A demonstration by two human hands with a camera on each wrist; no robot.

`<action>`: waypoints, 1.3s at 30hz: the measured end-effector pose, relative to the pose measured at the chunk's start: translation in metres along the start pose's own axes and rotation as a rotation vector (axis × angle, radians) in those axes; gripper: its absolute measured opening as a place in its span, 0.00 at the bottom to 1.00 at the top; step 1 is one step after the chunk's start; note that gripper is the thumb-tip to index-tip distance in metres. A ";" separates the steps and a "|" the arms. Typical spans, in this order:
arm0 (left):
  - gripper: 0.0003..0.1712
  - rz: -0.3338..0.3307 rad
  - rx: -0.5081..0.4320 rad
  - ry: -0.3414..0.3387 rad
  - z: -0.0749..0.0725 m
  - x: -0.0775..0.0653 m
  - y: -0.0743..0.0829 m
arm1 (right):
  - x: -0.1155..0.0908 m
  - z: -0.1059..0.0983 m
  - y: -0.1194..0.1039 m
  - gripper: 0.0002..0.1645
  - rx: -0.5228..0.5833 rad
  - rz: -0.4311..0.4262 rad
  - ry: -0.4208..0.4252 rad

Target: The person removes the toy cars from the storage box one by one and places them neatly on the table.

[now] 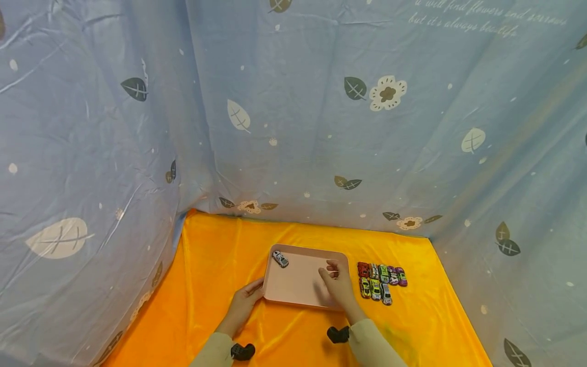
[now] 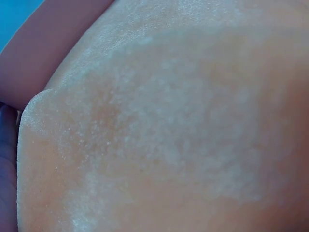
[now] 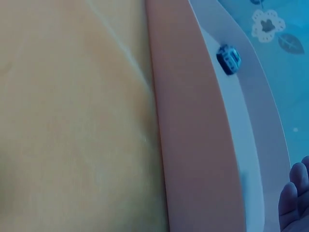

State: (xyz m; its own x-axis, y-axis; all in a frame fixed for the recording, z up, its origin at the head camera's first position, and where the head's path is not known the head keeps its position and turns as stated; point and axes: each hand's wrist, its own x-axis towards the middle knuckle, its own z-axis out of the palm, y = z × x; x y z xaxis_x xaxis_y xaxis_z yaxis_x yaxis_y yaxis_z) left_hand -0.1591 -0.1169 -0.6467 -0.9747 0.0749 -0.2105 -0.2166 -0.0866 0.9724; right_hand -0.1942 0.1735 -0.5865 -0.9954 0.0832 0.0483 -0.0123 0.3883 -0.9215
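A shallow pink tray (image 1: 298,278) lies on the orange cloth. One white-and-dark toy car (image 1: 280,259) is inside it, near its far left corner; the right wrist view also shows this toy car (image 3: 229,59). My left hand (image 1: 243,304) rests against the tray's left side, with the fingertips right at the rim. In the left wrist view, fingers (image 2: 7,169) appear by the tray wall (image 2: 43,53). Over the tray's right part hovers my right hand (image 1: 340,286), fingers loosely bent and nothing visible between them. Its fingertips (image 3: 288,200) enter the right wrist view's edge.
Several colourful toy cars (image 1: 383,274) stand close together in two rows on the orange cloth (image 1: 220,244), right of the tray. Blue leaf-patterned curtains (image 1: 293,102) enclose the back and both sides. Each wrist carries a black device (image 1: 338,335).
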 end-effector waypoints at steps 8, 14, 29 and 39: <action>0.27 0.000 -0.004 0.001 -0.004 0.001 0.000 | 0.006 0.028 -0.009 0.33 -0.024 0.028 -0.145; 0.26 0.012 -0.028 -0.008 -0.003 0.000 -0.001 | 0.011 0.054 -0.016 0.35 -0.042 0.041 -0.241; 0.28 -0.003 -0.015 0.000 -0.002 0.000 -0.003 | 0.027 0.099 -0.011 0.33 -0.014 0.151 -0.236; 0.27 0.011 -0.034 0.004 0.000 0.000 -0.001 | 0.027 0.105 -0.018 0.27 -0.080 0.244 -0.153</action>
State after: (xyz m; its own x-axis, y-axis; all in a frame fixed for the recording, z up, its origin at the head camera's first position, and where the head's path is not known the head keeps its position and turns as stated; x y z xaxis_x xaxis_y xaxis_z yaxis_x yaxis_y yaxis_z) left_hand -0.1586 -0.1164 -0.6479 -0.9772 0.0696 -0.2005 -0.2078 -0.1213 0.9706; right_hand -0.2306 0.0721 -0.6088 -0.9710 0.0458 -0.2348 0.2302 0.4456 -0.8651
